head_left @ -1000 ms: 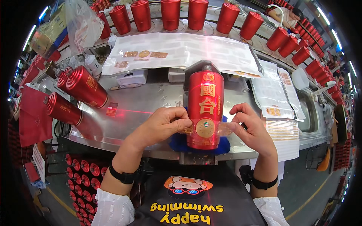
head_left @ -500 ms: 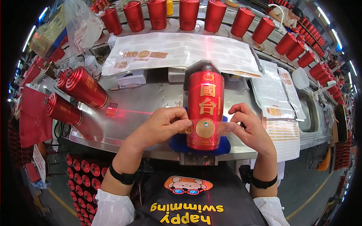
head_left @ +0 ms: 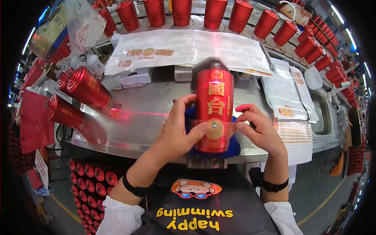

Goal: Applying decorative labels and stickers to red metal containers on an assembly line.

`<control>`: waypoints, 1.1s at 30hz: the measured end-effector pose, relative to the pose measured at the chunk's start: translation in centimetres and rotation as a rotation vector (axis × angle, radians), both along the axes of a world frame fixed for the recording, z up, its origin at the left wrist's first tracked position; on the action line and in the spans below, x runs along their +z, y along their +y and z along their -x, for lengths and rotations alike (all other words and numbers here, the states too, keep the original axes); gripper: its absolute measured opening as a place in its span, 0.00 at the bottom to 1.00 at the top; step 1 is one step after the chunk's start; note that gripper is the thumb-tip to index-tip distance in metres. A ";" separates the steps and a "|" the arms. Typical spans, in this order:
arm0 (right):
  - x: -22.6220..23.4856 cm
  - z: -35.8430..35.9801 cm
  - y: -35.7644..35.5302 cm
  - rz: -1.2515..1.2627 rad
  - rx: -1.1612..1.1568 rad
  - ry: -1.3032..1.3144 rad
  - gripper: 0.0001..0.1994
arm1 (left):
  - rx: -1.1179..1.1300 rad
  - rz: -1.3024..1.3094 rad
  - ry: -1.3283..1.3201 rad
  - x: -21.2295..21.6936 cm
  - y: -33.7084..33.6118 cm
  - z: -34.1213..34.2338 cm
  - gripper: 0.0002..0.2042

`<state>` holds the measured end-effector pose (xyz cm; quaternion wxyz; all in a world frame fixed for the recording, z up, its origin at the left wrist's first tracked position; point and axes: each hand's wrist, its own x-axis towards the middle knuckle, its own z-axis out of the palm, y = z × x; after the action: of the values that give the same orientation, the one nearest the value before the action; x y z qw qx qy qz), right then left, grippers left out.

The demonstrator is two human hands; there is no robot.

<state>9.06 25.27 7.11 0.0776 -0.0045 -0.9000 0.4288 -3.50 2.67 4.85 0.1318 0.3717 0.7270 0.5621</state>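
Note:
A red bottle [head_left: 214, 88] with gold lettering lies tilted in a dark holder at the bench's front edge, a blue pad [head_left: 234, 147] under its lower end. Across its lower front runs a clear strip [head_left: 226, 128] that carries a round gold label [head_left: 214, 130]. My left hand [head_left: 174, 131] grips the bottle's left side, its thumb pressed flat on the strip beside the gold disc. The strip's free right end is pinched between thumb and fingers of my right hand [head_left: 260, 131], just off the bottle's right side.
Several red bottles [head_left: 84, 87] lean at the left of the metal bench [head_left: 137, 133]. Behind the holder lies a white label sheet [head_left: 188, 53]; more sheets [head_left: 284, 92] and a sink [head_left: 322, 113] are at the right. A curved conveyor carries red bottles [head_left: 212, 13] along the back.
My left hand has gone from pinching the strip's left end to pressing its thumb over the strip on the bottle. Bottles on the conveyor have shifted right.

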 end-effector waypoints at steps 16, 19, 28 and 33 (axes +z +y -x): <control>5.1 -0.9 -5.1 -0.240 0.423 0.303 0.16 | -0.168 0.022 0.297 -3.8 -2.1 -0.5 0.54; 3.1 -2.4 -3.9 -0.049 -0.103 0.221 0.15 | -0.185 0.072 0.380 -2.8 -2.4 -0.2 0.52; -0.7 -2.2 -6.4 -0.060 -0.171 0.168 0.28 | -0.164 -0.179 -0.100 -4.7 -1.2 -1.1 0.43; -1.1 -1.8 -6.7 0.028 -0.211 0.155 0.32 | -0.213 -0.142 -0.151 -4.4 -1.6 -0.8 0.42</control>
<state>10.88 18.54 6.04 0.1916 -0.0672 -0.8798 0.4298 -2.72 1.08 0.45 0.2184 0.4119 0.6296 0.6215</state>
